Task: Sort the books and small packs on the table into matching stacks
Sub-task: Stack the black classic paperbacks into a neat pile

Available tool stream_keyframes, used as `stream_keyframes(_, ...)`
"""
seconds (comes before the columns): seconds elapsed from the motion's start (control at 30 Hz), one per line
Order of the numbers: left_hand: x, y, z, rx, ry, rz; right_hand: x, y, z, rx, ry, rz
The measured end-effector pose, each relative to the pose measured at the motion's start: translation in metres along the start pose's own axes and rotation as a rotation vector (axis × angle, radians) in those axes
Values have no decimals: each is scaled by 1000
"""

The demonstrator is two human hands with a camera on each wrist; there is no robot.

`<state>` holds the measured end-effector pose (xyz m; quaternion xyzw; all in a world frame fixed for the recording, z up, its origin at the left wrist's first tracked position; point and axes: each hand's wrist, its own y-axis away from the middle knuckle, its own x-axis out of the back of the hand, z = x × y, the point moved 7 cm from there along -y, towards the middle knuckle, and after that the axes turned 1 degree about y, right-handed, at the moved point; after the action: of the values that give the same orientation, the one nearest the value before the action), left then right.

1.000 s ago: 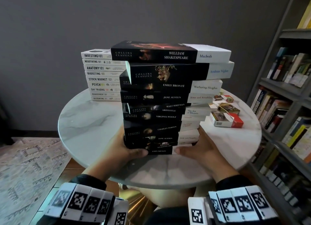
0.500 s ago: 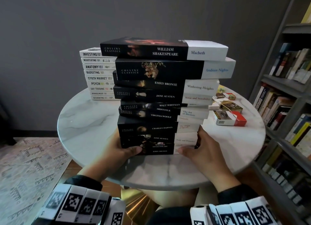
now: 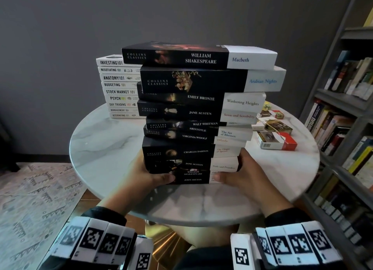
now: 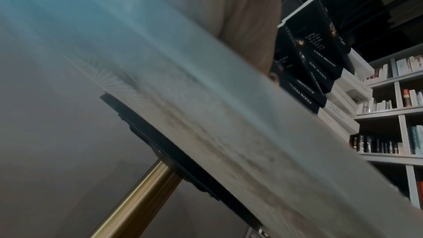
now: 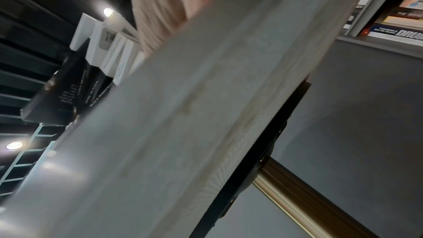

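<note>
A tall, uneven stack of black-and-white Collins Classics books (image 3: pixel 193 116) stands near the front of the round marble table (image 3: pixel 105 148). My left hand (image 3: pixel 149 174) grips the stack's lower left side, thumb across the bottom spines. My right hand (image 3: pixel 240 172) grips the lower right side, thumb on the front. Behind, at the back left, stands a neat stack of white "101" books (image 3: pixel 119 88). Several small cigarette packs (image 3: pixel 276 140) lie loose to the right. The wrist views show the black stack (image 4: pixel 315 64) (image 5: pixel 68 86) from below the table edge.
A grey bookshelf (image 3: pixel 343 108) full of books runs along the right side, close to the table rim. A patterned rug (image 3: pixel 30 199) covers the floor on the left. The table's brass pedestal (image 4: pixel 135 202) is underneath. A dark grey wall stands behind.
The black stack has been squared up a little and shifted slightly left; both hands stay on its lower sides, the right hand's fingers now higher along the right edge.
</note>
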<state>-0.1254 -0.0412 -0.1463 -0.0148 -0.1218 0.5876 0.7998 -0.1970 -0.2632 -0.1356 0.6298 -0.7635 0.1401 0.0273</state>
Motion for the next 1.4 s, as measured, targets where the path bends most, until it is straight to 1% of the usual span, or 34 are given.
stream_keyframes(0.13,-5,-3,4,-5,61,-57,-4,-3,-5,-1,-69,-75)
stream_keyframes(0.33,-5,-3,5,-21,77,-61,-4,-3,-1,-16,-86,-99)
stream_keyframes(0.53,-6,-3,3,0,118,-69,-7,-2,2,-22,-104,-94)
stream_keyframes(0.63,-7,-4,1,-3,133,-85,-6,-3,4,-8,-102,-64)
stream_keyframes(0.77,-7,-6,0,-6,112,-75,-6,-4,6,-5,-87,-63)
stream_keyframes(0.9,-3,-6,-4,-15,70,-40,-5,-4,7,-8,-72,-57)
stream_keyframes(1.03,3,-4,-10,-3,66,13,-4,-1,3,-2,-60,-84)
stream_keyframes(1.23,4,-4,-9,-50,44,18,-1,1,4,-14,-51,-33)
stream_keyframes(1.3,4,-5,-9,-86,3,-2,1,-1,7,-28,-47,-22)
stream_keyframes(1.4,8,-5,-7,-112,-63,16,2,-4,12,-38,-48,-29)
